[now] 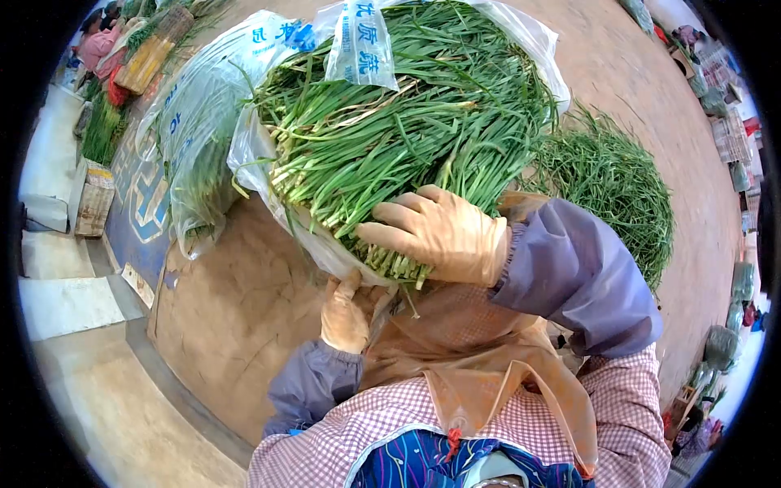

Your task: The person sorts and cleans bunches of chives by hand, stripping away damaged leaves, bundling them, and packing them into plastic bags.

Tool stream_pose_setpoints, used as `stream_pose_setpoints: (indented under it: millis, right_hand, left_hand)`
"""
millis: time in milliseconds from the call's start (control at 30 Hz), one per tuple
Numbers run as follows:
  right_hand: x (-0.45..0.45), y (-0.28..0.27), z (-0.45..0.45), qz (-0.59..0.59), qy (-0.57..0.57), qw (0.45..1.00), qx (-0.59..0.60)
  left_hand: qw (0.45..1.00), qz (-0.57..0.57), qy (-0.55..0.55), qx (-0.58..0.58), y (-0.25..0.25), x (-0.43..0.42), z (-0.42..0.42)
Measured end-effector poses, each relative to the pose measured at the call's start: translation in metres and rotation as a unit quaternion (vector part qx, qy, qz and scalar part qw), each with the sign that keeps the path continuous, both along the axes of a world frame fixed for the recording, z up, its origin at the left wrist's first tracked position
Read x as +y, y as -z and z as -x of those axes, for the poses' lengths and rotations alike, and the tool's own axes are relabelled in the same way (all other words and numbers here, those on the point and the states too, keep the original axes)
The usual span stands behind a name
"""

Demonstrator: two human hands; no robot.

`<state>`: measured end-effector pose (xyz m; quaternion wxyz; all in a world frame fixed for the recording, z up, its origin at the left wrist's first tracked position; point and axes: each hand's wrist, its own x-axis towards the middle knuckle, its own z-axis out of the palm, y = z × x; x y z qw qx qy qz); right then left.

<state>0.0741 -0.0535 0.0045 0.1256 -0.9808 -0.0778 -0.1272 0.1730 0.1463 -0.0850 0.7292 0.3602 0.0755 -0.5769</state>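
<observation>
touching 1 bag of greens, 2 gloved hands

Produce-packing shed, by look of it. Cut greens crammed in printed plastic bag, second filled bag beside; loose heap on brown floor. Pink-clad person among bundles at far edge.

Blue characters 优质蔬 mark the bag flap (print on the neighbouring bag is unclear).
</observation>
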Motion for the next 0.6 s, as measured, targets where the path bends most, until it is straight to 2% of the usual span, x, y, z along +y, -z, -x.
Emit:
stream_pose_setpoints:
  millis: [67,133,200,267,333,367,400,433,500,533,567,600]
  right_hand:
    - [0.007,-0.008,-0.010,0.058,0.014,0.993,0.106]
    - [0.006,-0.003,-0.014,0.067,-0.005,0.995,0.076]
    - [-0.001,-0.006,-0.014,0.063,-0.030,0.995,0.073]
    - [-0.013,-0.008,-0.009,0.011,-0.044,0.997,0.066]
    - [-0.028,-0.006,-0.004,-0.076,-0.069,0.995,0.002]
    - [-0.037,-0.010,-0.002,-0.136,-0.079,0.987,0.038]
    - [-0.044,-0.019,0.001,-0.134,-0.071,0.986,0.062]
    - [-0.052,-0.022,0.006,-0.171,-0.062,0.982,0.042]
    - [-0.065,-0.034,0.015,-0.214,-0.042,0.976,0.013]
    - [-0.073,-0.031,0.020,-0.246,-0.043,0.968,-0.022]
    - [-0.075,-0.033,0.025,-0.268,-0.008,0.963,-0.033]
    - [-0.076,-0.037,0.031,-0.289,0.030,0.956,-0.043]
  left_hand:
    - [0.999,-0.007,0.000,0.033,0.012,0.005,-0.001]
    - [0.998,-0.003,-0.019,0.064,0.018,0.005,0.000]
    - [1.000,-0.006,-0.024,-0.014,0.006,0.002,0.003]
    - [0.997,-0.007,-0.020,-0.068,0.001,0.000,0.004]
    - [0.995,-0.007,-0.012,-0.101,0.004,0.000,0.003]
    - [0.994,-0.022,-0.023,-0.105,0.002,0.000,0.003]
    - [0.993,-0.038,-0.033,-0.108,-0.001,0.001,0.005]
    - [0.991,-0.053,-0.042,-0.112,-0.004,0.000,0.006]
    - [0.958,-0.143,0.019,-0.247,-0.006,0.003,0.000]
    - [0.921,-0.165,0.039,-0.352,-0.004,0.009,-0.004]
    - [0.869,-0.194,0.053,-0.452,-0.002,0.015,-0.008]
    - [0.789,-0.194,0.056,-0.580,-0.006,0.019,-0.010]
